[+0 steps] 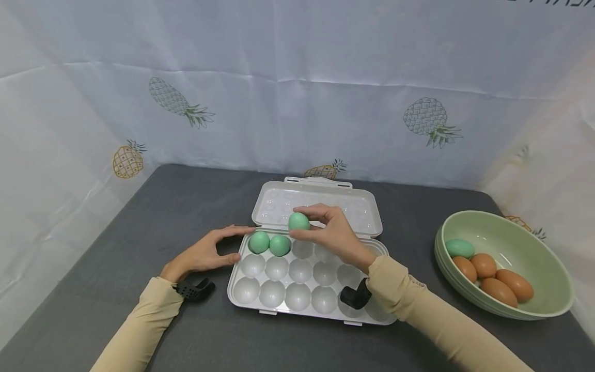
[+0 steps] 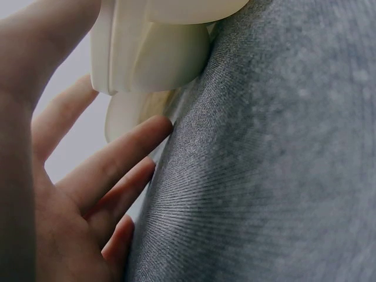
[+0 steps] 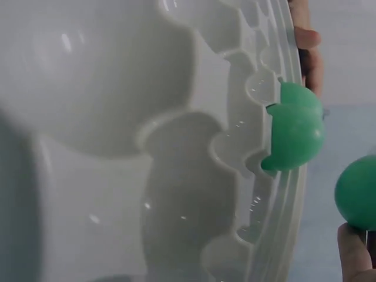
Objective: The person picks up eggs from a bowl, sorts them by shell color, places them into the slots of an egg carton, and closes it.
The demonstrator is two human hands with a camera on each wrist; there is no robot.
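Observation:
In the head view my right hand (image 1: 335, 233) pinches a green egg (image 1: 299, 221) between thumb and fingers, above the back row of a white egg carton (image 1: 299, 285). Two more green eggs (image 1: 259, 242) sit side by side in that row at its left end. My left hand (image 1: 211, 250) rests at the carton's left edge, thumb and forefinger spread along it. The left wrist view has the left hand's fingers (image 2: 114, 170) extended beside the carton's side wall (image 2: 120, 47). In the right wrist view, the held green egg (image 3: 359, 192) is at the right edge, above a fingertip.
The carton's lid (image 1: 321, 204) lies folded back behind it. To the right stands a light green bowl (image 1: 539, 263) with one green egg (image 1: 460, 248) and several brown eggs (image 1: 499, 292). A dark grey cloth (image 1: 195, 330) covers the table, and a pineapple-print curtain (image 1: 279, 119) hangs behind.

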